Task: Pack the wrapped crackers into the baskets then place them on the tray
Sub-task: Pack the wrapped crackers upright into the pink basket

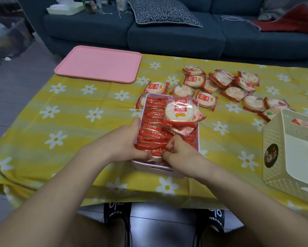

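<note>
Presently, head view, items as found:

Pink basket [150, 168], table centre, near edge: packed close with upright red-wrapped rice crackers [153, 122]; two more packets lying flat on top [179, 111]. Judged nearly full.

Left hand [126, 141]: fingers curled round packets at basket's left wall.

Right hand [180, 151]: fingertips pinching a packet at the near end, apparently tucking it in.

Loose wrapped crackers [226, 86]: a good scatter on the yellow daisy tablecloth [69, 122], beyond and right of pink basket. Unpacked.

Cream basket [278, 168], right edge: interior mostly bare, one packet glimpsed through its far handle slot, whether inside cannot be told.

Pink tray [99, 64], far left corner: nothing on it. Neither basket placed yet; roughly half outstanding.
</note>
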Motion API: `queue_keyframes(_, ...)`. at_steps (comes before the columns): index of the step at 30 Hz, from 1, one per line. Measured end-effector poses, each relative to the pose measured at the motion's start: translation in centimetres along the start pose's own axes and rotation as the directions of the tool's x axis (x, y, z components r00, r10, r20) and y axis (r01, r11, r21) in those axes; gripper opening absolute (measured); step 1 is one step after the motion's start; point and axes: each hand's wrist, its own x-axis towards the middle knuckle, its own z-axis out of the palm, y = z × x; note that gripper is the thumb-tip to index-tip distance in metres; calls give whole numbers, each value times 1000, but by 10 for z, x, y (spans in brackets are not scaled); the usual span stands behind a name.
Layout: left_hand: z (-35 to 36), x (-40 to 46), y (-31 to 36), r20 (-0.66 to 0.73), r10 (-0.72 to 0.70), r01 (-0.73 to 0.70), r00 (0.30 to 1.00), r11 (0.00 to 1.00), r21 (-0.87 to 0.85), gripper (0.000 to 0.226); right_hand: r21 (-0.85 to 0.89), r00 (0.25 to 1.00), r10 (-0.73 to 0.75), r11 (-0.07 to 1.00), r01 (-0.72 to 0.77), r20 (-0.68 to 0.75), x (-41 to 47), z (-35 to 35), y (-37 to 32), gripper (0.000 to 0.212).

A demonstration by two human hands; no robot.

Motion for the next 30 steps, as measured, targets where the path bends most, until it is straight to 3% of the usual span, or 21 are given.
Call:
queue_keyframes(4,-1,-1,0,2,74,-74,997,995,62,118,33,999,38,999,-39,17,0,-1,-1,19)
queue_keyframes(7,3,-2,-2,36,149,-151,988,985,87,111,33,999,44,998,-44,10,0,-1,-1,20)
queue_keyframes(14,5,13,-4,106,89,-100,990,990,95,118,74,997,63,995,-66,38,-2,-3,-2,24)
queue_keyframes(16,4,15,-5,105,85,-98,991,987,130,117,1,997,50,999,-51,63,-7,-6,-6,27)
queue_keyframes(18,3,14,-4,88,99,-112,991,982,152,112,-202,998,-27,979,39,65,-15,-13,-11,23)
queue_keyframes(21,2,13,-3,62,118,-127,991,977,172,107,-488,929,-320,851,196,-186,-28,-29,-25,15)
queue_keyframes(23,3,12,-1,58,109,-119,992,969,215,106,-505,787,-458,834,221,-413,-27,-43,-35,17)
queue_keyframes(25,6,11,0,50,97,-106,994,962,250,108,-497,704,-470,847,190,-531,-13,-56,-35,25)
queue_keyframes(28,9,11,-1,33,94,-99,995,956,275,108,-517,784,-333,856,18,-524,13,-58,-20,52)
queue_keyframes(30,9,13,-2,31,98,-103,995,958,269,107,-514,801,-292,858,-22,-523,23,-51,-12,59)
